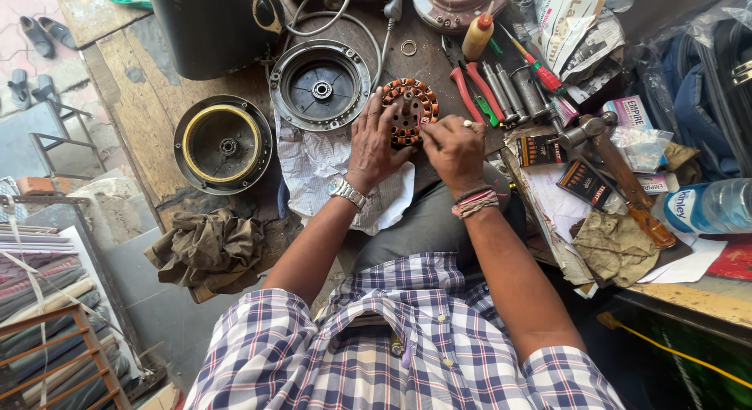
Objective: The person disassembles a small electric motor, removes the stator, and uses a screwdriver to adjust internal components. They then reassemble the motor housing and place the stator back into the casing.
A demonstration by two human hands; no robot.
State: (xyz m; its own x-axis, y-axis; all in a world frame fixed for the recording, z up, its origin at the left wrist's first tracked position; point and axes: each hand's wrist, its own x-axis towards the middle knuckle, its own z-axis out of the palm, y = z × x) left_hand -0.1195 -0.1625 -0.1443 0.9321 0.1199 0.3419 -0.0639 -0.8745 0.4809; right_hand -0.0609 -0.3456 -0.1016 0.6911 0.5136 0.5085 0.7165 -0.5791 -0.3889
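**Both hands on the wound stator**

I see my left hand spread flat, steadying the copper-wound stator at upper centre of the table. My right hand is curled shut, pinching at its edge. I judge winding work; next needs fine fingertip control.

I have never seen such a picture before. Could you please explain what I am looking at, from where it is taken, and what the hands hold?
The camera sits on a person's head and looks down at a cluttered wooden workbench. Both bare hands rest on a round motor winding with copper coils: the left hand steadies it and the right hand works at its edge. Beside it lie two round metal motor covers, red-handled pliers, a hammer, a crumpled rag and a water bottle.
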